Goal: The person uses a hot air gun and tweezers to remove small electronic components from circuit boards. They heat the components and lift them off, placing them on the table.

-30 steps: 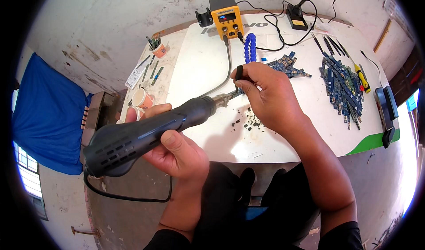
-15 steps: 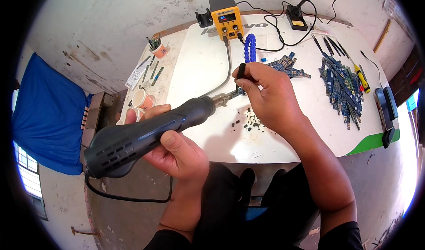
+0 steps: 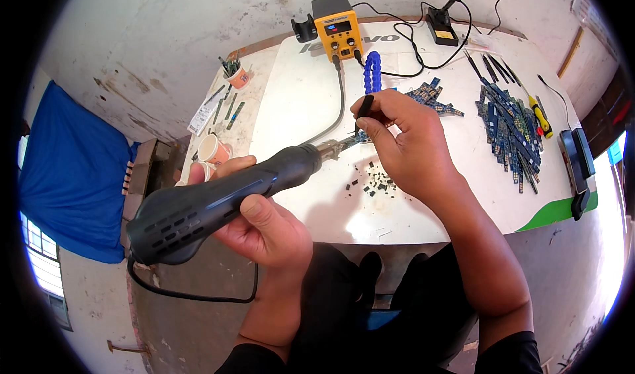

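Note:
My left hand (image 3: 274, 235) is closed around the handle of a black hot air gun (image 3: 225, 202). Its metal nozzle points right, close to the tip of a narrow blue circuit board (image 3: 362, 138). Above that board my right hand (image 3: 410, 136) pinches black tweezers (image 3: 364, 106), their upper end sticking up past the fingers. The tweezer tips are beside the nozzle, too small to make out clearly. My right fingers hide most of the board. Below lie scattered small black chips (image 3: 374, 183) on the white table (image 3: 297, 208).
An orange soldering station (image 3: 340, 30) stands at the back, near a blue flexible arm (image 3: 372, 73) and a soldering iron in its stand (image 3: 442, 30). Circuit board strips are heaped behind my right hand (image 3: 436, 99) and at right (image 3: 512, 132). Paper cups (image 3: 213, 149) stand at left.
The upper end of the tweezers has tipped slightly to the right with my right fingers. The hot air gun stays almost still.

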Motion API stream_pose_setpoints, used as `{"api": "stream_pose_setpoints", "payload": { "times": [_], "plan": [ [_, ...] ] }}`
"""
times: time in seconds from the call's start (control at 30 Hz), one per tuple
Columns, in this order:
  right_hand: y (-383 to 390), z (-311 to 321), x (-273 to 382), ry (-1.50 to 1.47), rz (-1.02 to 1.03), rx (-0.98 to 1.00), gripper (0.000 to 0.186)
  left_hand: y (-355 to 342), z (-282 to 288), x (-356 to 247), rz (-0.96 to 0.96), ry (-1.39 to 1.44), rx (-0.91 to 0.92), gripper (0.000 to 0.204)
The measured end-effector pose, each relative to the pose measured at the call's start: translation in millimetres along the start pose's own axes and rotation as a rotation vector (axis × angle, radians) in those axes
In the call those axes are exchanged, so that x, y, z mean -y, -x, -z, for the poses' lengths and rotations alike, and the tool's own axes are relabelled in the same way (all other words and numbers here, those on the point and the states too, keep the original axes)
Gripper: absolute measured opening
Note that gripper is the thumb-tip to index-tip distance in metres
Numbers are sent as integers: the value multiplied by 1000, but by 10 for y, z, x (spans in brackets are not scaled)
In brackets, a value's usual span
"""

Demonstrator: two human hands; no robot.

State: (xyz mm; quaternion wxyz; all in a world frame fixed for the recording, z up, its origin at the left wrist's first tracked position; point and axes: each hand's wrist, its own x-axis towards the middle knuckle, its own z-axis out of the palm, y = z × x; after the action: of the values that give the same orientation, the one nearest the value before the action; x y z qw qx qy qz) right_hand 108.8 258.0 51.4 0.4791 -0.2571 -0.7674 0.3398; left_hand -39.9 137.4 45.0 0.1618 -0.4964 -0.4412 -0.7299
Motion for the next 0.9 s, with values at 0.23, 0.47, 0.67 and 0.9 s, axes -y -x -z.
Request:
{"api": "stream_pose_setpoints", "payload": {
  "times": [0.23,0.47,0.67,0.9],
  "plan": [
    [1,20,-10,12,0,-30,12,17,8,18,-31,-29,12,66],
    [6,27,-2,-11,9,-50,12,17,5,4,-13,-12,-4,68],
    [12,40,11,-16,1,-50,12,31,4,-3,-1,2,4,71],
    [13,43,32,-34,-9,-44,11,26,51,12,-43,-41,37,68]
  ]
}}
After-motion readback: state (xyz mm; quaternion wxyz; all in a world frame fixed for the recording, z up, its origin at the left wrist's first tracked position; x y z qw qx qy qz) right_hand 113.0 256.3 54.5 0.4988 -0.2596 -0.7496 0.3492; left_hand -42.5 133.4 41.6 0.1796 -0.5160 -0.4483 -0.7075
